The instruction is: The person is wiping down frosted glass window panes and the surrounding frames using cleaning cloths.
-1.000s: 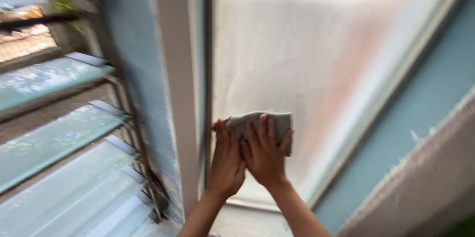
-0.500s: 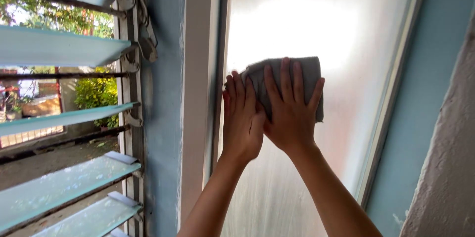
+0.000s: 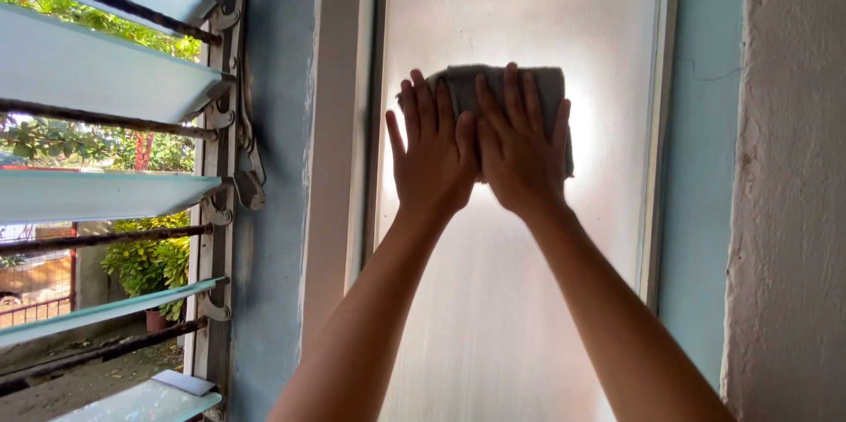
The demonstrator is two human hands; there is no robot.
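Note:
A folded grey cloth (image 3: 548, 87) lies flat against a tall frosted glass pane (image 3: 520, 299). My left hand (image 3: 430, 153) and my right hand (image 3: 518, 144) press side by side on the cloth, fingers spread and pointing up. The left hand covers the cloth's left end near the pane's left frame. The right hand covers its middle, and only the cloth's top and right edges show. Both forearms reach up from the bottom of the view.
Open glass louvre slats (image 3: 97, 193) with dark metal bars fill the left side, with greenery outside. A pale blue frame post (image 3: 291, 211) separates them from the pane. A rough white wall (image 3: 793, 211) stands at the right.
Both hands have slid the cloth upward along the pane, from low near the sill to high up. The view has tilted up and levelled with them.

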